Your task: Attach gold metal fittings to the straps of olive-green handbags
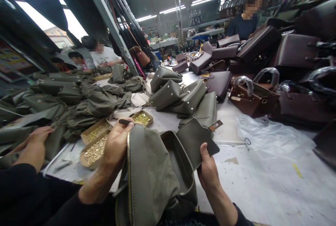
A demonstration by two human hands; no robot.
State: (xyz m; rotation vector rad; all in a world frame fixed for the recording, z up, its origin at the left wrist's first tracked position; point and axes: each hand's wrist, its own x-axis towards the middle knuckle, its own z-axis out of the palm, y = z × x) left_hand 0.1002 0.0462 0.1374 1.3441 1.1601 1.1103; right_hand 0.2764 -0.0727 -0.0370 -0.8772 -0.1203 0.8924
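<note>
An olive-green handbag [149, 170] stands between my two hands, its long brass zipper on the side toward my left hand. My left hand [115, 145] is closed at the bag's upper left edge, with a small dark tab [125, 122] under the thumb. The fingers behind the bag are partly hidden. My right hand [210, 173] grips the bag's raised stiff flap [195, 142], thumb in front. The pocket under the flap gapes. A brown and metal piece [215, 125] shows just beyond the flap's top corner.
A co-worker's hand [39, 136] rests on green bags at the left. Boxes of gold hardware [96, 150] stand beside my left hand. Green bags [168, 93] are piled ahead, brown handbags [252, 96] to the right. Clear plastic [275, 138] lies on the white table [262, 191].
</note>
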